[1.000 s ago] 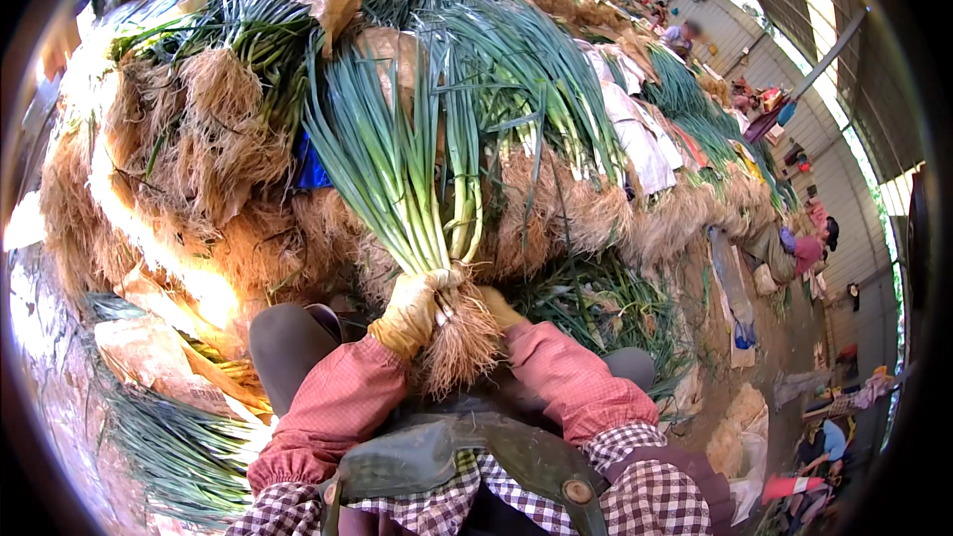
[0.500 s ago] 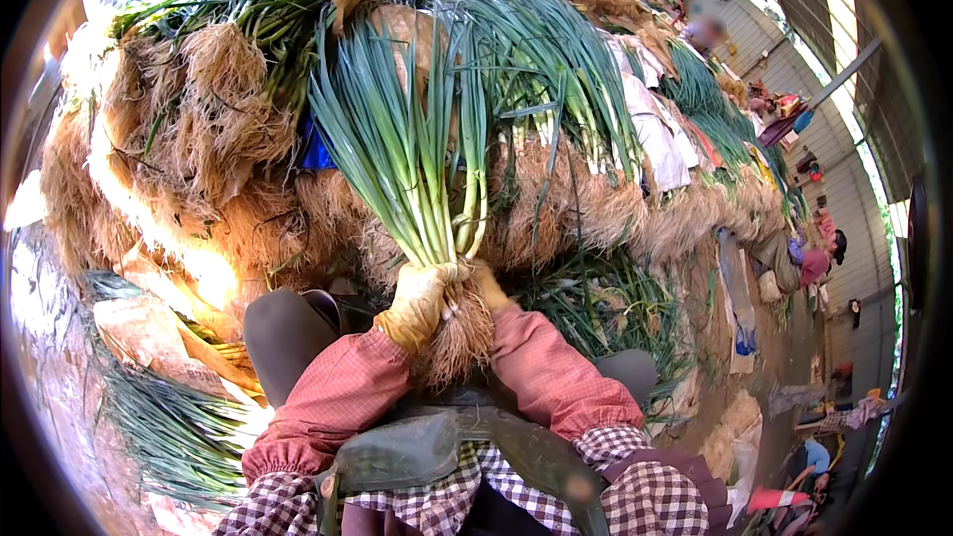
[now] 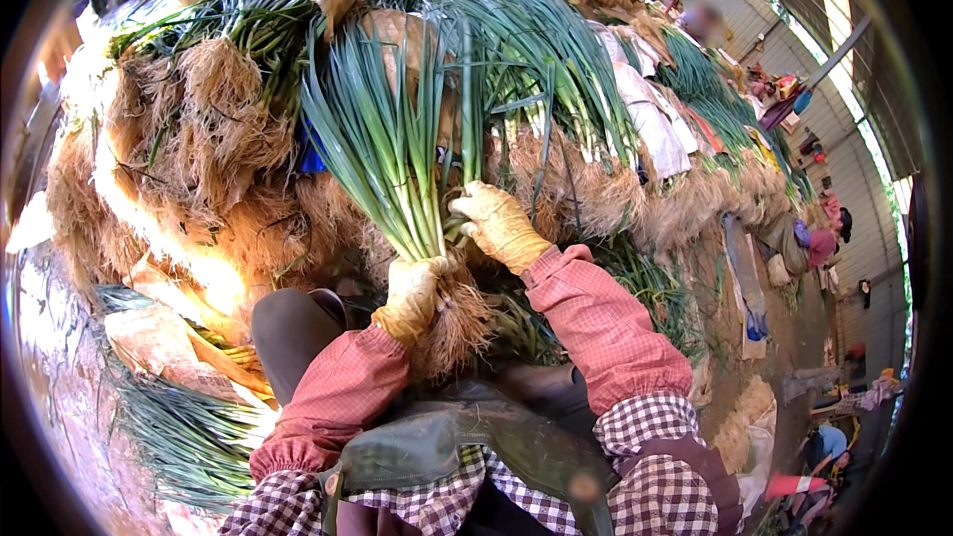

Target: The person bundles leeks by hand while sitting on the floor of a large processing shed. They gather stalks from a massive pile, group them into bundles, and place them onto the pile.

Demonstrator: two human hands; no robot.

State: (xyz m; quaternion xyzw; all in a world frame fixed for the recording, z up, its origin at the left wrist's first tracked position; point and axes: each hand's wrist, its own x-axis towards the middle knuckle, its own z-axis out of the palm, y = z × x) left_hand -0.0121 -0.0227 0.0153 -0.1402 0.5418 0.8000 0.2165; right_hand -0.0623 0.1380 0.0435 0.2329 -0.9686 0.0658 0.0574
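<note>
In front of me stands a bunch of green onions (image 3: pixel 392 164), its long leaves fanning upward and away. My left hand (image 3: pixel 412 296), in a yellowish glove, is wrapped round the pale bases of the stalks. Below that grip hangs a tangle of light brown roots (image 3: pixel 459 323). Higher up on the right side of the bunch, my right hand (image 3: pixel 504 228), gloved the same way, has its fingers curled at one or two stalks (image 3: pixel 469 164). Its fingertips are partly hidden behind the stalks.
A high heap of green onions (image 3: pixel 556 50) with roots facing me (image 3: pixel 208 129) lies ahead. More green onions (image 3: pixel 184 432) lie on the ground at my left beside brown paper sheeting (image 3: pixel 149 337). Other people, one in blue (image 3: pixel 826 445), are at the far right.
My right hand has left the root end beside my left hand and moved up and right to the stalks. My left hand keeps its grip at the base.
</note>
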